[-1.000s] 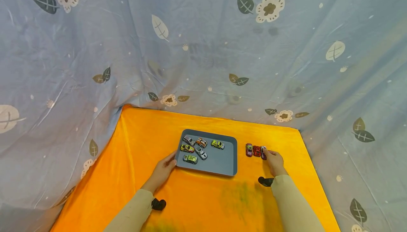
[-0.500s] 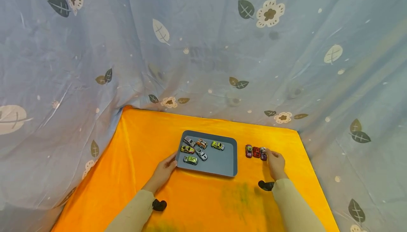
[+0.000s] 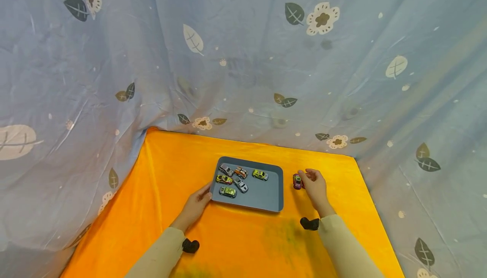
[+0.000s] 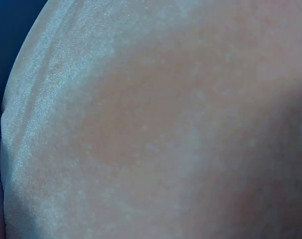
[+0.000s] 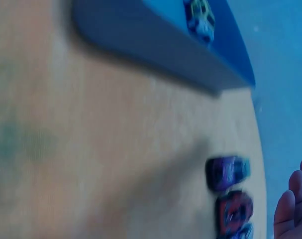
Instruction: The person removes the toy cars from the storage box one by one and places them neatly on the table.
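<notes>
At the near left corner of a grey-blue tray (image 3: 262, 195), my left hand (image 3: 195, 205) grips the side, thumb by the rim. Its wrist view is mostly blurred skin. My right hand (image 3: 316, 187) hovers over the toy cars to the right of the tray, fingers loosely bent and holding nothing. A purple-and-green toy car (image 3: 297, 181) shows beside its fingertips. In the right wrist view a red toy car (image 5: 234, 213) and part of a third toy car (image 5: 244, 232) stand in line with it; the hand mostly hides both in the head view.
Several toy cars lie in the tray, mostly on its left half; a yellow-green car (image 3: 260, 174) sits apart toward the back right. A yellow-orange cloth (image 3: 243, 240) covers the table. Blue-grey patterned curtains (image 3: 243, 79) hang behind and at both sides.
My right hand has come away from the rightmost car and moved left over the row, toward the purple one. The left hand stays on the tray.
</notes>
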The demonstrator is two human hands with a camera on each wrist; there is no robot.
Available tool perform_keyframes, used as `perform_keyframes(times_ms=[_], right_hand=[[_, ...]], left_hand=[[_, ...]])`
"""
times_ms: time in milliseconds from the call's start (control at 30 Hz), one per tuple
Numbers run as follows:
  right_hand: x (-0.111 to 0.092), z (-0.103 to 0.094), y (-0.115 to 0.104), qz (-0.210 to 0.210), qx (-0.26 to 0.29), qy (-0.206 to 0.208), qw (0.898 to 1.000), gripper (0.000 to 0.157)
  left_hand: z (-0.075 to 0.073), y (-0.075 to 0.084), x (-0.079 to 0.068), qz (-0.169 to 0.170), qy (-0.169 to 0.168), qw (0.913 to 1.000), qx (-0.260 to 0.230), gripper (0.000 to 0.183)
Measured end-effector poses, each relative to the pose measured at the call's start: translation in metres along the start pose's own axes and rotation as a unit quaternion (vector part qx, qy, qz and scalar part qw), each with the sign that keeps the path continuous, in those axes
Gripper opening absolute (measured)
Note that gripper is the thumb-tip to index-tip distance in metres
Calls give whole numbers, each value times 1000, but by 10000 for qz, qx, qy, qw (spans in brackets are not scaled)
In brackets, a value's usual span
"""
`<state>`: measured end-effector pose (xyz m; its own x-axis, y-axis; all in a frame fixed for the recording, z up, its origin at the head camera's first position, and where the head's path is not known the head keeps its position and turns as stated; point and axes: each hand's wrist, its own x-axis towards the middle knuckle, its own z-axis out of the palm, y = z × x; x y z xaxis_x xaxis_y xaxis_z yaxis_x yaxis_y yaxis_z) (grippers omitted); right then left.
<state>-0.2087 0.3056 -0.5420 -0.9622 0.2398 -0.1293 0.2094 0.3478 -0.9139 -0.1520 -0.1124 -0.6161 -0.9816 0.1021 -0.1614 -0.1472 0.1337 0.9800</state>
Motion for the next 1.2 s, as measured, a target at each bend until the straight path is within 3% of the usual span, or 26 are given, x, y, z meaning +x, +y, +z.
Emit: perform_keyframes(times_ms=[267, 533, 733, 967, 1200], right_hand=[[-7, 28, -21, -275, -131, -409, 9987, 64], [-8, 53, -25, -502, -376, -656, 9959, 61], [-9, 66, -26, -483, -209, -881, 9947, 69], [-12, 82, -32, -531, -30, -1272, 9904, 65], [-6, 100, -21, -363, -185, -1210, 9918, 62]], left_hand=[[1, -3, 0, 26, 32, 10000, -33, 47], [2, -1, -1, -33, 82, 10000, -7, 47], [2, -2, 0, -67, 93, 9999, -54, 46], [2, -2, 0, -78, 59, 9999, -123, 46], [2, -2, 1, -149, 72, 9998, -147, 46]])
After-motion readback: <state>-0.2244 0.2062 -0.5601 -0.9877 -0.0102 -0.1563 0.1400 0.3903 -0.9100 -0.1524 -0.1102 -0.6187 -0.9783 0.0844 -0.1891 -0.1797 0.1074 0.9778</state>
